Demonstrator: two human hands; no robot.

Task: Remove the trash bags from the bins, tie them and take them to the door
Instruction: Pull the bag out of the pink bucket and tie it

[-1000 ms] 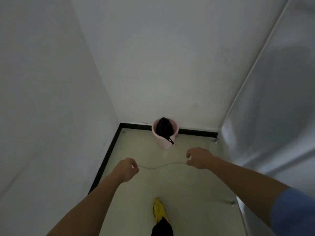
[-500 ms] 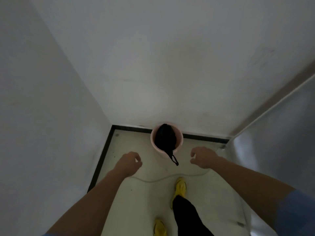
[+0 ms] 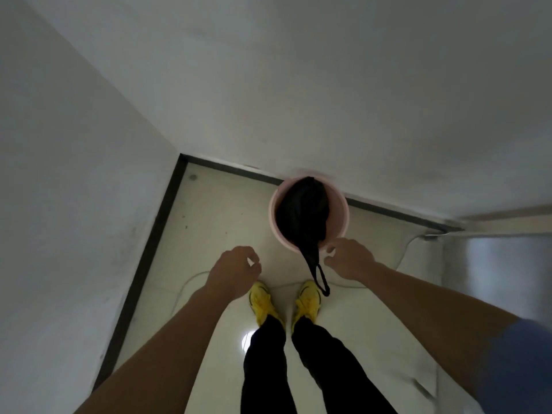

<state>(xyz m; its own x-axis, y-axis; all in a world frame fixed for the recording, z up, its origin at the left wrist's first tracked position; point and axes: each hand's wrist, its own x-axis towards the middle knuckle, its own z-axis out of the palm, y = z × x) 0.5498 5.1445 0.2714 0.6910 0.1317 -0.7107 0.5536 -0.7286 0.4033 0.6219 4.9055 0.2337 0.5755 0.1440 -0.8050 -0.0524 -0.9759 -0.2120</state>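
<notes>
A pink round bin [image 3: 340, 216] stands on the floor against the far wall. Inside it sits a black trash bag [image 3: 301, 213], and a twisted black loop of the bag hangs over the bin's near rim down to about shoe level. My right hand [image 3: 349, 259] hovers just right of that hanging loop, close to the rim, with fingers loosely curled and nothing in them. My left hand [image 3: 234, 270] is lower and left of the bin, apart from it, also loosely curled and holding nothing.
White walls close in on the left and at the back, with a dark skirting [image 3: 149, 252] along the floor. A metal-looking panel [image 3: 501, 264] stands at the right. A thin pale cable [image 3: 191, 282] lies across the floor by my yellow shoes [image 3: 263, 300].
I have stepped closer to the bin, and both feet now stand side by side before it. My right hand has moved up next to the bin's rim and the hanging bag loop.
</notes>
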